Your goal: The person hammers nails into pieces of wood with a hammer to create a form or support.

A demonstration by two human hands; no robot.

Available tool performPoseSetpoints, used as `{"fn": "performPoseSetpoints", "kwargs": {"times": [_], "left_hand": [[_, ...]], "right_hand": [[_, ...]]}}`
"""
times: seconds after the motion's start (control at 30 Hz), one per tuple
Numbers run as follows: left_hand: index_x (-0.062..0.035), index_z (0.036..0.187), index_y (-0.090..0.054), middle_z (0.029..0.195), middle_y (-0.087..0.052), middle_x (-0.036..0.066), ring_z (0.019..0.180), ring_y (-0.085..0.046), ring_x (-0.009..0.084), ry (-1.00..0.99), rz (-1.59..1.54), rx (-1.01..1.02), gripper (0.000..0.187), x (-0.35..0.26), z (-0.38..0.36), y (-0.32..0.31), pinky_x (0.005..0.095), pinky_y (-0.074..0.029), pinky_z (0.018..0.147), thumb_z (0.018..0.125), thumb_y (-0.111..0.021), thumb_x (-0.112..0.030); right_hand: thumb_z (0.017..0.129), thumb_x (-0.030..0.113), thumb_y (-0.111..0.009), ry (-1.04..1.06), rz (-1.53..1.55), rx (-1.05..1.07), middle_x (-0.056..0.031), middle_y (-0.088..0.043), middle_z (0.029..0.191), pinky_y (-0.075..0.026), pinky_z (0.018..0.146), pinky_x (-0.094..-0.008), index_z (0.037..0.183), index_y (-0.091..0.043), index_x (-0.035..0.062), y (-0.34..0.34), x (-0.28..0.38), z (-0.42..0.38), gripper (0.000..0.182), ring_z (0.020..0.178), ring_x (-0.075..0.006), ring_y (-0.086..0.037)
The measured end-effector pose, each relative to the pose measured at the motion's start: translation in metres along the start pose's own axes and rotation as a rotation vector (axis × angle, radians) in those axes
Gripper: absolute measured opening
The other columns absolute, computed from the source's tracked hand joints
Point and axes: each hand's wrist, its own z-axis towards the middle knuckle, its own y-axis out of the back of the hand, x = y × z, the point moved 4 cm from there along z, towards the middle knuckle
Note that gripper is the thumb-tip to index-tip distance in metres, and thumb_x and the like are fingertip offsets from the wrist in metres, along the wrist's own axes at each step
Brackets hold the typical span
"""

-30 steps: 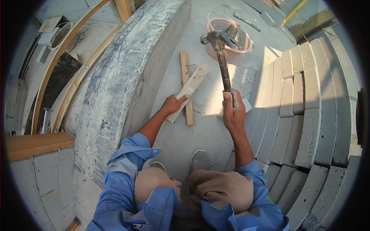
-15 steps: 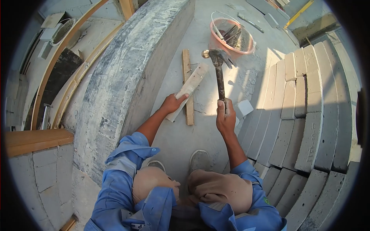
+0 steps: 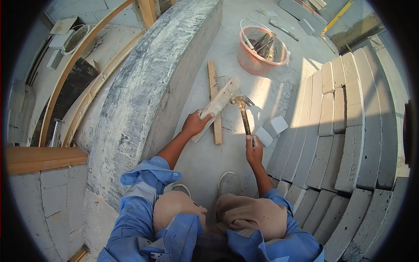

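My left hand (image 3: 196,124) is closed around the near part of a pale, dusty wooden board (image 3: 220,99), which slants away to the right. Under it, crossing at an angle, a second, browner wooden strip (image 3: 217,133) lies on the concrete floor. A thin nail juts sideways near the board's far end. In my right hand (image 3: 254,150) is a claw hammer (image 3: 245,118), gripped low on its dark handle. Its metal head is right at the board's right edge near the far end, claw turned to the right.
Ahead stands a pinkish bucket (image 3: 257,65) with tools in it. Two white block pieces (image 3: 276,125) lie right of the hammer. Stacked grey blocks (image 3: 349,159) line the right side; a curved concrete wall (image 3: 144,83) rises on the left. A metal bar (image 3: 283,29) lies beyond the bucket.
The hammer has come down from a raised position to the board's edge, and my right hand has dropped with it. My left hand still grips the board, its far end slightly farther right.
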Motion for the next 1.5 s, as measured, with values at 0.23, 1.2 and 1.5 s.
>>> {"fn": "performPoseSetpoints", "kwargs": {"times": [0.23, 1.2, 1.5], "left_hand": [[0.0035, 0.103, -0.06, 0.088, -0.068, 0.023, 0.082, -0.068, 0.0377, -0.029, -0.239, -0.101, 0.06, -0.014, -0.062, 0.009, 0.0445, -0.051, 0.074, 0.087, -0.064, -0.053], [-0.0083, 0.151, -0.029, 0.15, -0.03, 0.023, 0.135, -0.036, 0.0407, -0.2, 0.189, -0.165, 0.076, -0.023, -0.047, -0.054, 0.0482, -0.028, 0.114, 0.087, -0.068, -0.016], [-0.012, 0.143, -0.046, 0.151, -0.031, 0.029, 0.137, -0.037, 0.0406, -0.423, 0.272, 0.311, 0.06, -0.066, -0.016, -0.054, 0.0409, -0.037, 0.111, 0.089, -0.068, -0.021]], "right_hand": [[0.091, 0.038, -0.064, 0.08, -0.366, -0.258, -0.0127, -0.059, 0.084, -0.046, 0.08, -0.0424, 0.106, -0.06, 0.0037, 0.008, 0.0, -0.017, 0.038, 0.083, -0.0337, -0.059], [0.096, 0.032, -0.063, -0.044, 0.597, 0.052, -0.0052, -0.064, 0.11, -0.046, 0.085, -0.0248, 0.129, -0.055, -0.006, 0.033, 0.063, 0.021, 0.051, 0.095, -0.0094, -0.059], [0.095, 0.029, -0.065, -0.066, 0.653, 0.075, -0.0085, -0.064, 0.114, -0.044, 0.095, -0.0281, 0.132, -0.054, -0.0065, 0.044, 0.084, 0.021, 0.052, 0.107, -0.0145, -0.058]]}}
